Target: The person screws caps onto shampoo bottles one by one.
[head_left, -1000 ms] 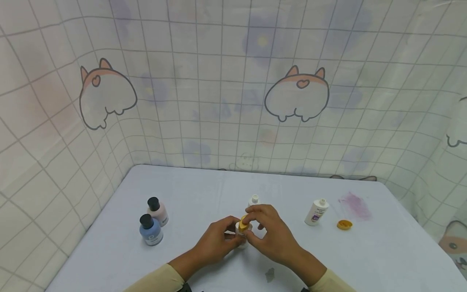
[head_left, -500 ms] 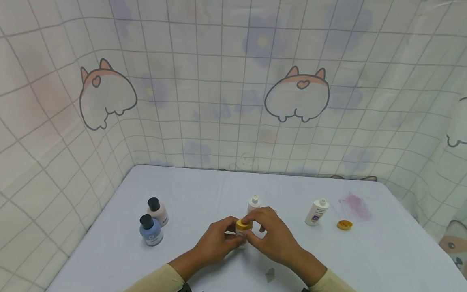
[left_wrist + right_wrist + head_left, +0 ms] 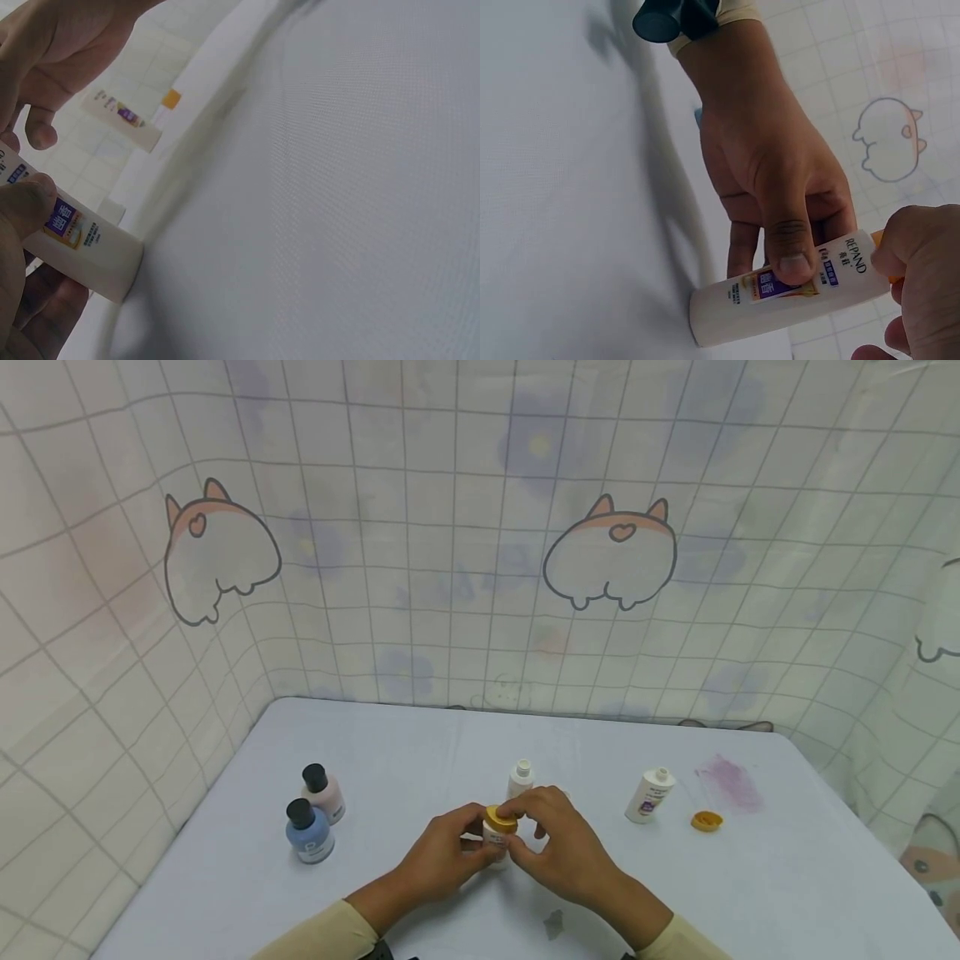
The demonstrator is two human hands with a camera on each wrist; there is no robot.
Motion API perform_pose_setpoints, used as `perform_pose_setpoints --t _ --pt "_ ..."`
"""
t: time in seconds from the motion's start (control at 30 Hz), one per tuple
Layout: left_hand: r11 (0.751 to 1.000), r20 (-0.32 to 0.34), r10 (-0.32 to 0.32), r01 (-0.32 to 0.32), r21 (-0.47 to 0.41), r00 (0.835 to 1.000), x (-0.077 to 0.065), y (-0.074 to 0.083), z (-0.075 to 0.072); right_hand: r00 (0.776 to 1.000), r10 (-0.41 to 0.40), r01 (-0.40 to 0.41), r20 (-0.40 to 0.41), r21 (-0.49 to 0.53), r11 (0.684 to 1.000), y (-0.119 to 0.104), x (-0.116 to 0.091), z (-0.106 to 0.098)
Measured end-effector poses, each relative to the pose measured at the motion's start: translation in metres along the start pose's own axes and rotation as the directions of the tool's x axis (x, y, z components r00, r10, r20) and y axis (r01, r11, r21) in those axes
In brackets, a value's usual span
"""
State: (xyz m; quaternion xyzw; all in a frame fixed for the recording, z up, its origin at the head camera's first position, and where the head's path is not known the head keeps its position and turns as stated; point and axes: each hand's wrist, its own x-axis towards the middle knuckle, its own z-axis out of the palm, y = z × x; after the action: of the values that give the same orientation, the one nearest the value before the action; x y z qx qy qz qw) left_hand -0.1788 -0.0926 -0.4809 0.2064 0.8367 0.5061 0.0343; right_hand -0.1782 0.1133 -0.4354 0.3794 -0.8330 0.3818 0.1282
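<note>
The white bottle (image 3: 799, 304) between your hands stands upright on the bench (image 3: 405, 752), near the middle of its front part, its base down on the surface. Its label carries the word REPAND near the top and a purple and gold panel lower down. A yellow cap (image 3: 500, 819) sits on the bottle's top; how tightly it is seated you cannot tell from here.

Your left hand (image 3: 446, 856) grips the bottle's body, with the thumb across the label. Your right hand (image 3: 558, 843) pinches the yellow cap from the other side, fingertips on its edge.

Just beyond your right hand stands a second white bottle (image 3: 520, 779), its narrow neck bare and its lower part hidden by that hand. Farther to your right, well apart, is a third white bottle (image 3: 649, 796), also bare-necked, with a loose yellow cap (image 3: 707, 821) lying near it. A pink stain (image 3: 731, 782) marks the bench behind that cap.

Over on your left, a blue bottle (image 3: 310, 835) and a pale pink bottle (image 3: 325, 795) stand close together, both black-capped, the blue one nearer you.
</note>
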Motion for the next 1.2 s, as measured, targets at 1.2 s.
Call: perform_pose_setpoints --t 1.2 --pt "1.0 -0.01 0.02 -0.02 -0.006 1.0 0.0 -0.001 0.0 0.989 0.145 -0.145 -0.005 -0.121 0.982 -0.006 0.013 0.009"
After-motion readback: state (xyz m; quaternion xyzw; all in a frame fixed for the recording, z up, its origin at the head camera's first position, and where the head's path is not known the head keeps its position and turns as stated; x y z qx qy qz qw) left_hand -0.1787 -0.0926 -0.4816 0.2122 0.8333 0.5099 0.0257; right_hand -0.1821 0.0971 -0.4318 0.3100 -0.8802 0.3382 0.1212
